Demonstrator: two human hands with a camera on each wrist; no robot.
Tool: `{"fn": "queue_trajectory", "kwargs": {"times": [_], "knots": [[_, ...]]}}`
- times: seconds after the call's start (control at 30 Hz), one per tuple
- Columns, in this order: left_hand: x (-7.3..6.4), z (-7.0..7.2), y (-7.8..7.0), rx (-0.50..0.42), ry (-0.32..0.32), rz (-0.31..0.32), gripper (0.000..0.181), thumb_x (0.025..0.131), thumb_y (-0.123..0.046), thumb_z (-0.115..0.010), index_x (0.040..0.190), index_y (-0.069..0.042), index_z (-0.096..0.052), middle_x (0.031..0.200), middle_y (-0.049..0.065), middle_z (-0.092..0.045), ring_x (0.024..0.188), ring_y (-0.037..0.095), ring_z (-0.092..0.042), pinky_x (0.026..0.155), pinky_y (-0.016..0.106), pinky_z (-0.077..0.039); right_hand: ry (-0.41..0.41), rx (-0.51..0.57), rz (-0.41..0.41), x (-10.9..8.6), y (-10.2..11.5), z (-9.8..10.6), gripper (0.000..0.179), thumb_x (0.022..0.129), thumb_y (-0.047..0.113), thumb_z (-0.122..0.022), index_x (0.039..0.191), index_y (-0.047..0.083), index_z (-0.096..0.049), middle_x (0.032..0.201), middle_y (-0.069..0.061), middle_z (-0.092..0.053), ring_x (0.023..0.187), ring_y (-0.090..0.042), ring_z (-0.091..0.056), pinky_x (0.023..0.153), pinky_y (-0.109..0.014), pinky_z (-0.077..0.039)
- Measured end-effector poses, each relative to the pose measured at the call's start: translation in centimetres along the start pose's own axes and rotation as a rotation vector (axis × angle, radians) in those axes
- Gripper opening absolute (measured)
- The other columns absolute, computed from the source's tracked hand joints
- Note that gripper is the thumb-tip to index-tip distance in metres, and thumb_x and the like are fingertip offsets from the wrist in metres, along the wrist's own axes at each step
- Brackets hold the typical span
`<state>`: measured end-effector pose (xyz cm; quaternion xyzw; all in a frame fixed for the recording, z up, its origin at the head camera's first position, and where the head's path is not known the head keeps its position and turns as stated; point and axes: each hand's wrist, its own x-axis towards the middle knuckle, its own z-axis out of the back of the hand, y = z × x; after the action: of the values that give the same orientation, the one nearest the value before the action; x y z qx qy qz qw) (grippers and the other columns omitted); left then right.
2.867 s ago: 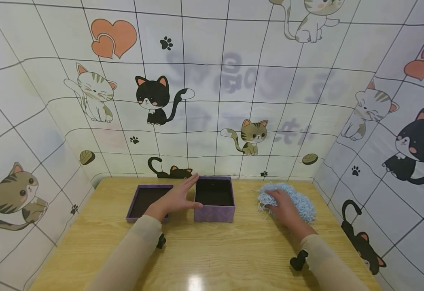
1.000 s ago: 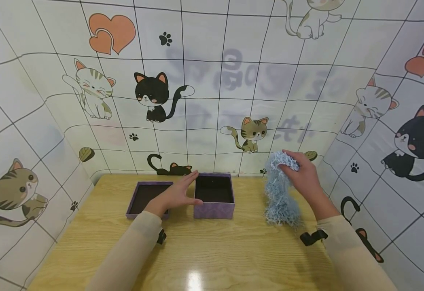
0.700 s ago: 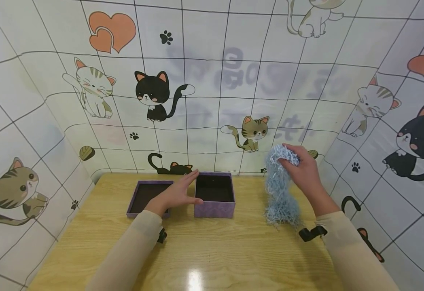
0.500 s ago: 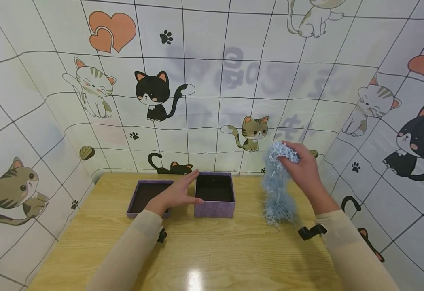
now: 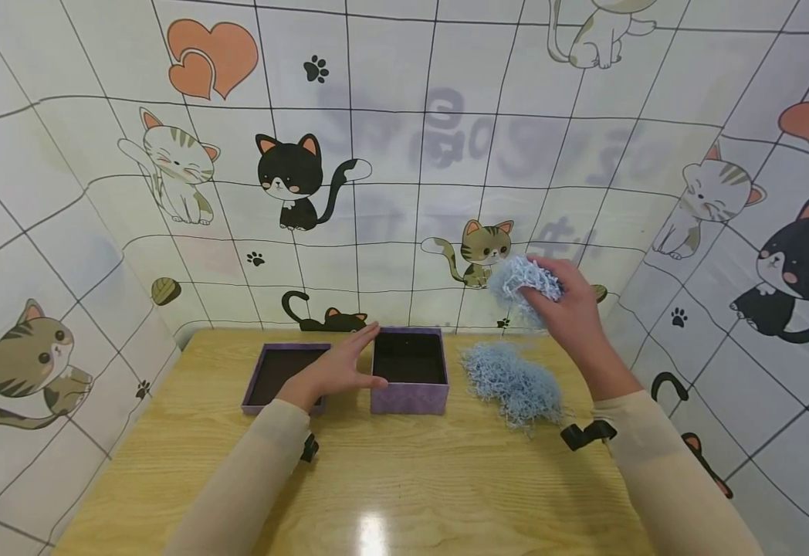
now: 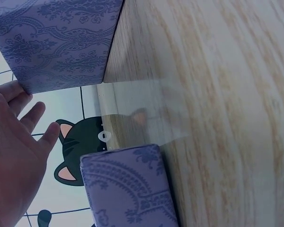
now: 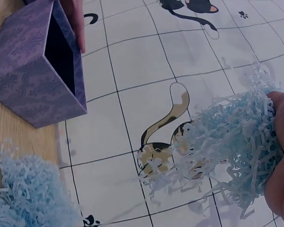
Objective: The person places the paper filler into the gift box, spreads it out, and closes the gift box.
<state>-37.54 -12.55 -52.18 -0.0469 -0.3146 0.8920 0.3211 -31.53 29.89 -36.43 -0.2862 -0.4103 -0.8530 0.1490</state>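
An uncovered purple patterned box with a dark inside stands at the back middle of the table. My left hand rests against its left side, fingers and thumb spread; the left wrist view shows the fingertips at the box's edge. Raised above the table on the right, my right hand grips a tuft of light blue shredded paper. Loose strands hang from that tuft in the right wrist view. Below it on the table lies a separate heap of shredded paper, just right of the box.
The box lid, dark inside with purple edges, lies left of the box, partly behind my left hand. The wooden table meets a cat-print cloth wall at the back and sides.
The right hand took hold of shredded paper and lifted it. Its hanging lower part has since separated and lies on the table, nearer the box. The left hand stays at the box.
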Motion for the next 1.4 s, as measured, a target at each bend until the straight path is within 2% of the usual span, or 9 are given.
{"fn": "queue_trajectory", "kwargs": {"times": [0.13, 0.3, 0.5, 0.63, 0.73, 0.9, 1.03, 1.17, 1.4], "knots": [[-0.1, 0.2, -0.1, -0.002, 0.005, 0.010, 0.123, 0.089, -0.074, -0.081, 0.180, -0.023, -0.015, 0.186, 0.006, -0.012, 0.169, 0.036, -0.016, 0.128, 0.070, -0.026, 0.020, 0.013, 0.008, 0.5, 0.9, -0.9, 0.048, 0.104, 0.009, -0.080, 0.151, 0.013, -0.070, 0.139, -0.015, -0.065, 0.120, -0.027, -0.060, 0.089, -0.022, -0.046], [-0.1, 0.2, 0.0, -0.003, 0.005, 0.015, 0.123, 0.089, -0.074, -0.081, 0.180, -0.024, -0.015, 0.186, 0.003, -0.011, 0.169, 0.035, -0.016, 0.128, 0.070, -0.026, 0.061, 0.044, 0.032, 1.0, 1.8, -2.4, 0.049, 0.103, 0.008, -0.080, 0.150, 0.012, -0.070, 0.141, -0.015, -0.063, 0.126, -0.032, -0.060, 0.094, -0.028, -0.048], [0.0, 0.0, 0.1, -0.013, 0.001, 0.008, 0.122, 0.089, -0.074, -0.080, 0.180, -0.024, -0.016, 0.186, 0.003, -0.011, 0.170, 0.034, -0.014, 0.128, 0.070, -0.025, 0.108, 0.074, 0.069, 1.5, 2.7, -4.6, 0.050, 0.102, 0.005, -0.081, 0.150, 0.012, -0.070, 0.144, -0.013, -0.063, 0.134, -0.033, -0.059, 0.106, -0.051, -0.052], [0.1, 0.0, 0.1, -0.008, 0.002, 0.008, 0.122, 0.090, -0.075, -0.080, 0.180, -0.024, -0.015, 0.186, 0.000, -0.010, 0.170, 0.034, -0.014, 0.129, 0.069, -0.025, 0.141, 0.096, 0.096, 1.7, 3.4, -5.9, 0.051, 0.102, 0.005, -0.082, 0.151, 0.011, -0.069, 0.146, -0.012, -0.066, 0.143, -0.034, -0.055, 0.120, -0.061, -0.043], [0.1, 0.0, 0.2, -0.004, 0.000, 0.005, 0.122, 0.090, -0.075, -0.080, 0.180, -0.024, -0.015, 0.186, 0.000, -0.010, 0.170, 0.034, -0.015, 0.128, 0.070, -0.025, 0.164, 0.107, 0.112, 1.7, 3.9, -6.9, 0.051, 0.102, 0.006, -0.082, 0.151, 0.011, -0.069, 0.145, -0.010, -0.067, 0.144, -0.033, -0.054, 0.122, -0.061, -0.040], [0.0, 0.1, 0.1, 0.000, 0.009, 0.014, 0.123, 0.089, -0.075, -0.080, 0.180, -0.025, -0.014, 0.186, -0.002, -0.009, 0.170, 0.033, -0.015, 0.129, 0.068, -0.025, 0.209, 0.146, 0.115, 1.6, 4.1, -8.6, 0.050, 0.102, 0.007, -0.082, 0.150, 0.012, -0.070, 0.145, -0.009, -0.065, 0.141, -0.033, -0.055, 0.113, -0.060, -0.047], [0.0, 0.1, 0.1, -0.005, 0.011, 0.018, 0.124, 0.088, -0.075, -0.081, 0.180, -0.025, -0.014, 0.186, -0.004, -0.009, 0.170, 0.034, -0.015, 0.129, 0.068, -0.025, 0.243, 0.164, 0.107, 1.5, 4.1, -10.0, 0.049, 0.102, 0.009, -0.082, 0.150, 0.015, -0.070, 0.146, -0.006, -0.064, 0.141, -0.030, -0.056, 0.113, -0.058, -0.049], [0.0, -0.1, 0.2, -0.016, 0.003, 0.014, 0.123, 0.088, -0.074, -0.082, 0.180, -0.025, -0.015, 0.186, -0.001, -0.010, 0.169, 0.035, -0.016, 0.129, 0.069, -0.026, 0.276, 0.170, 0.103, 1.4, 4.0, -11.5, 0.048, 0.102, 0.011, -0.083, 0.148, 0.016, -0.071, 0.143, -0.005, -0.066, 0.133, -0.028, -0.061, 0.107, -0.056, -0.053], [0.1, -0.2, 0.4, -0.031, -0.002, 0.021, 0.123, 0.088, -0.072, -0.084, 0.180, -0.026, -0.017, 0.186, -0.001, -0.012, 0.169, 0.034, -0.017, 0.129, 0.068, -0.027, 0.379, 0.164, 0.009, 0.3, 3.3, -14.1, 0.048, 0.103, 0.015, -0.083, 0.149, 0.015, -0.071, 0.142, -0.005, -0.066, 0.132, -0.028, -0.064, 0.108, -0.054, -0.055]]}}
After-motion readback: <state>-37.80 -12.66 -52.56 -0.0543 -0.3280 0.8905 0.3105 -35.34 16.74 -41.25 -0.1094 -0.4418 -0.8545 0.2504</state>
